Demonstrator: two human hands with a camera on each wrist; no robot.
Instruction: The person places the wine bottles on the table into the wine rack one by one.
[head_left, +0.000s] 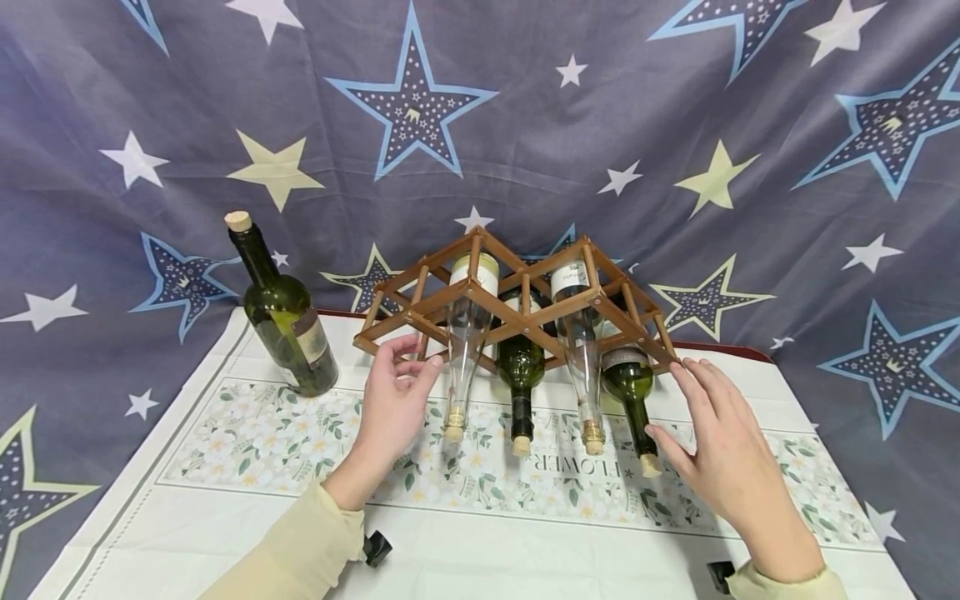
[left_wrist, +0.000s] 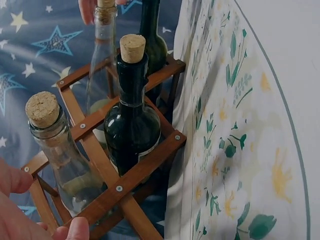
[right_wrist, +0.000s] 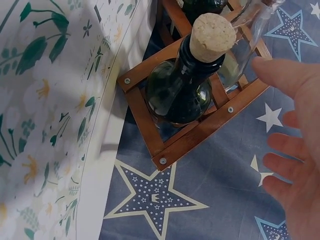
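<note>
A wooden lattice wine rack [head_left: 525, 321] stands on the table, holding corked bottles with their necks toward me. They are a clear bottle [head_left: 465, 333] at left, a green bottle [head_left: 521, 367], another clear bottle [head_left: 581, 358], and a dark green bottle [head_left: 632, 383] at right. My left hand [head_left: 397, 400] is at the rack's left end, fingers loosely bent, fingertips right at the slats. The right hand [head_left: 723, 442] is beside the rack's right end, fingers extended and spread, thumb near the dark green bottle's neck. In the right wrist view its fingers [right_wrist: 285, 155] hold nothing.
Left of the rack, a green corked bottle [head_left: 296, 333] stands upright on the table. A white cloth [head_left: 487, 542] with a floral strip covers the table. Close behind the rack hangs a star-patterned curtain [head_left: 510, 125].
</note>
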